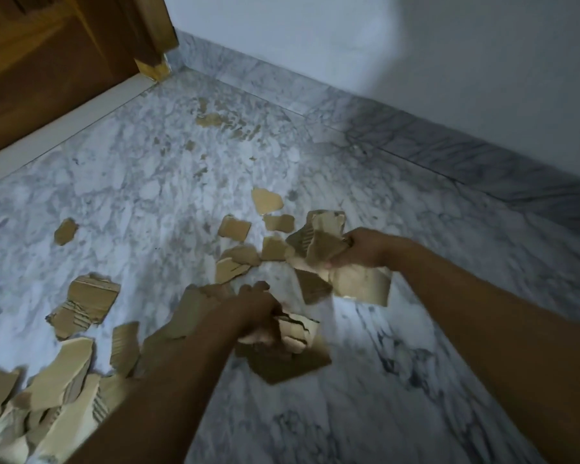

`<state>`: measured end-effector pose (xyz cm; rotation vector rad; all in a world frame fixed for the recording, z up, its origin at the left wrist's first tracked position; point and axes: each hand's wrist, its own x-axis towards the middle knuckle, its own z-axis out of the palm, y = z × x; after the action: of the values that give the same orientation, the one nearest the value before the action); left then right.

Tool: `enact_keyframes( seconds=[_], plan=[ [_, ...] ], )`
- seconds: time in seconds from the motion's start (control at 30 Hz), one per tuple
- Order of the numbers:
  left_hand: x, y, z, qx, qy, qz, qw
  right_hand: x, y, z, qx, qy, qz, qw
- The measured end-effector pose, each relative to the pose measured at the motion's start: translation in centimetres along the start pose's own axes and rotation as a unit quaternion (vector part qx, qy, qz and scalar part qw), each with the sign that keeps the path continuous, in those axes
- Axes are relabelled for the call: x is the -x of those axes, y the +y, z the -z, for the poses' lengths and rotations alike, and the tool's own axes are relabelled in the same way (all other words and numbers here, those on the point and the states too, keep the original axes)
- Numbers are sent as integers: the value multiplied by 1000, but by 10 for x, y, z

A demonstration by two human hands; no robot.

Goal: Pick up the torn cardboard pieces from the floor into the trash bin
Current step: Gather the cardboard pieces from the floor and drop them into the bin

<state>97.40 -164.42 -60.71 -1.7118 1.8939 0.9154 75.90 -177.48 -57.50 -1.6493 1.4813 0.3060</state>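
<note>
both hands full, loose cardboard lying to the left and ahead

marble floor (349,380) carries the biggest heap of torn pieces (47,390) at lower left, just beside the left forearm; smaller scraps (235,229) sit ahead between the hands. left hand (258,313) is clenched around a wad of cardboard (288,356), right hand (365,249) likewise grips a bundle (325,249). no trash bin is in view.

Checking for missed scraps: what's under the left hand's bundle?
Under the left hand and its cardboard bundle, only marble floor shows around it. The floor directly beneath is covered, so scraps there can't be ruled out.
</note>
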Motion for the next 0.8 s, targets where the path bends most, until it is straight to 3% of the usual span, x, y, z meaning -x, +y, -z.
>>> enact_keyframes(
  seconds=[0.17, 0.27, 0.57, 0.8],
  plan=[
    [-20, 1, -31, -78, 68, 12, 995, -31, -10, -76, -18, 94, -80, 992],
    [-22, -3, -36, -92, 91, 4, 992, -34, -8, -99, -41, 163, -76, 983],
    [-14, 2, -20, 80, 39, -33, 995, -29, -1, -100, -44, 171, -66, 982],
    [5, -16, -20, 237, 72, -13, 969, -23, -2, -102, -21, 187, -50, 981]
  ],
)
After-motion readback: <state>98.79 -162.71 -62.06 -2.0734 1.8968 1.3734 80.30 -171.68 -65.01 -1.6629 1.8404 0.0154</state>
